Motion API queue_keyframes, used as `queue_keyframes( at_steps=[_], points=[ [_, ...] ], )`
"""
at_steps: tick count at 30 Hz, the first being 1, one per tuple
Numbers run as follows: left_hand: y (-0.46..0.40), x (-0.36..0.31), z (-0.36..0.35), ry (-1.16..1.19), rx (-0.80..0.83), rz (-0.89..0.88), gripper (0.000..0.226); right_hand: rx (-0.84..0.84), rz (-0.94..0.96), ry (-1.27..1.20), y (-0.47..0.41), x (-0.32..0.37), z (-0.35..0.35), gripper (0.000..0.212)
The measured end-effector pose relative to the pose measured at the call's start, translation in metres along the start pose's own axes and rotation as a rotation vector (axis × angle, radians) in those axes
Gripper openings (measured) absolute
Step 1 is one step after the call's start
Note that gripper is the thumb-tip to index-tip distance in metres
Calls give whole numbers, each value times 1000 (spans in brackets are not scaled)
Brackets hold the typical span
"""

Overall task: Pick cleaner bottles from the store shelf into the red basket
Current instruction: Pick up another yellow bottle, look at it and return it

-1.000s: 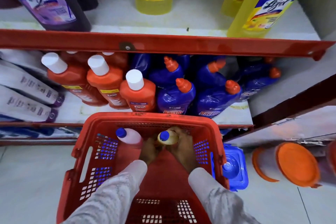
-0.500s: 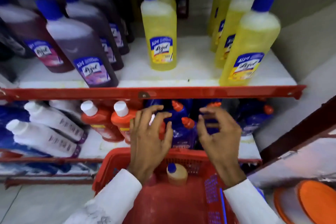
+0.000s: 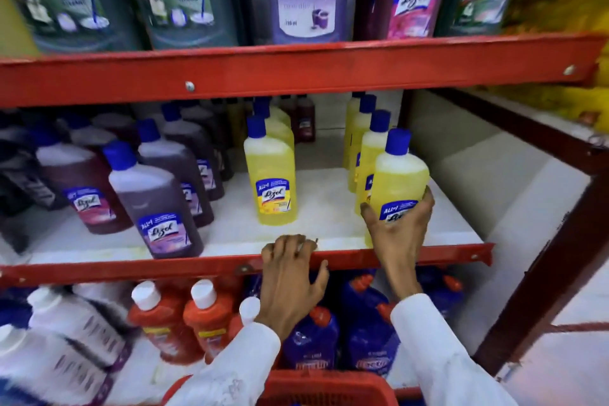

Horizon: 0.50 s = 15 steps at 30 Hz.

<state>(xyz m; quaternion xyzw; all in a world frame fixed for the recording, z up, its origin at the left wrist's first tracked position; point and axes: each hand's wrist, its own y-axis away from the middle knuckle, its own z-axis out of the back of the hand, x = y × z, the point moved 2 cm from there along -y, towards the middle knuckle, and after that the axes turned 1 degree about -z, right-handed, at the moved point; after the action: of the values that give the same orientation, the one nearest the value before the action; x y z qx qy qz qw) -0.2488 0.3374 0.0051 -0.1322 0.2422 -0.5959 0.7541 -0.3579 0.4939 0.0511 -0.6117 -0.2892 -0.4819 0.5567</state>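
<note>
Yellow cleaner bottle (image 3: 400, 184) at the near right of the middle shelf (image 3: 329, 234), clamped low on its label in the grip of the right hand (image 3: 397, 234), base seemingly on the board. Left hand (image 3: 291, 277) empty, fingers loosely curled over the red shelf lip (image 3: 131, 269), holding nothing. Likely trouble: low hold under a tall, liquid-heavy body, so a tip forward on lifting; row of yellow bottles (image 3: 369, 145) just behind, easily knocked; upper shelf beam (image 3: 296, 67) above the blue cap, apt to catch a steep lift. Only the far rim of the red basket (image 3: 329, 386) visible at the near edge, between the sleeves; contents out of view.
</note>
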Motion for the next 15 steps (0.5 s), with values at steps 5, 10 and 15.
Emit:
queue_keyframes(
  at_steps=[5,10,15],
  points=[
    [1,3,-2,23,-4,3,36,50,19,-141,-5,10,4,103],
    [4,5,-2,35,25,-13,36,110,-37,-475,-5,50,21,80],
    [4,5,1,45,45,-13,33,857,-345,-1301,-5,81,31,83]
  ],
)
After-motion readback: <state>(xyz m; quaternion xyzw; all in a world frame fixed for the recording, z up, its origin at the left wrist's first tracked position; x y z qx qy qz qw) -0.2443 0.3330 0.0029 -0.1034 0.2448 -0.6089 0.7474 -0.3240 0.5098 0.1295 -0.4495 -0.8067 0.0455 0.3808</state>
